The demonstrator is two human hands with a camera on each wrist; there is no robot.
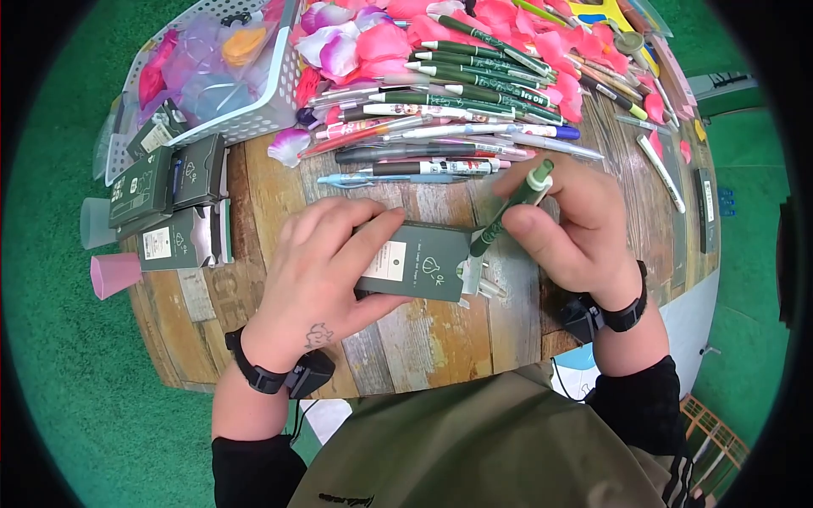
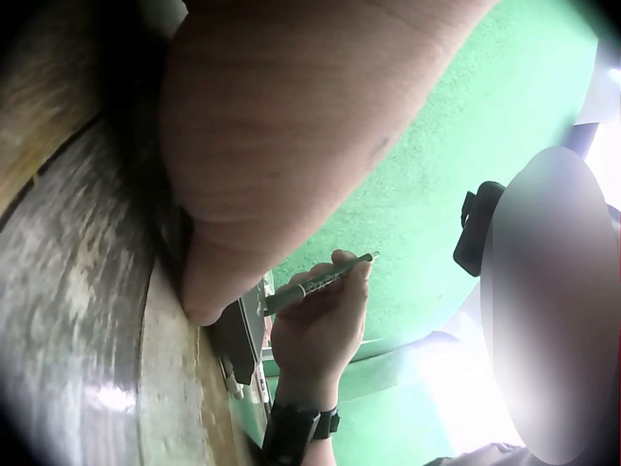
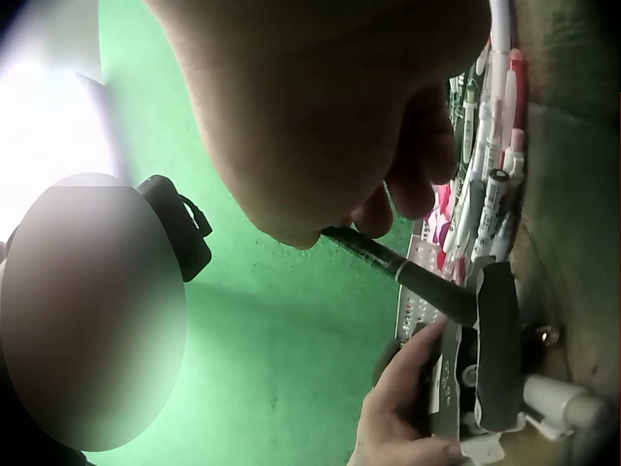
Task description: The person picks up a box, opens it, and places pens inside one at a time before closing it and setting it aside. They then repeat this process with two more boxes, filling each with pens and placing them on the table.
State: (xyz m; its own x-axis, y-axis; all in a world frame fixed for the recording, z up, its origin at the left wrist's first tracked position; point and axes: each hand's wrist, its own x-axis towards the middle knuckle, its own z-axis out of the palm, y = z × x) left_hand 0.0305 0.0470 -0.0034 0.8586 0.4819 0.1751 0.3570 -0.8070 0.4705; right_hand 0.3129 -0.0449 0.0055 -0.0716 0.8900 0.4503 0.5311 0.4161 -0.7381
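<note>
My left hand (image 1: 330, 262) grips a dark green box (image 1: 432, 262) lying on the wooden table, thumb on the near side and fingers over the far side. The box's right end is open, with a torn flap, as the right wrist view shows (image 3: 498, 349). My right hand (image 1: 584, 229) pinches a dark green pen (image 1: 511, 207) between thumb and fingers. The pen slants, its lower end at the box's open end; in the right wrist view the pen (image 3: 427, 286) meets the opening. Whether its end is inside, I cannot tell. A whitish object (image 1: 491, 289) lies beside the box end.
Rows of pens (image 1: 423, 152) and pink petals (image 1: 385, 51) lie beyond my hands. At the left are a white basket (image 1: 275, 80), several dark boxes (image 1: 140, 190) and two small cups (image 1: 114, 275). A white pen (image 1: 661, 173) lies at the right.
</note>
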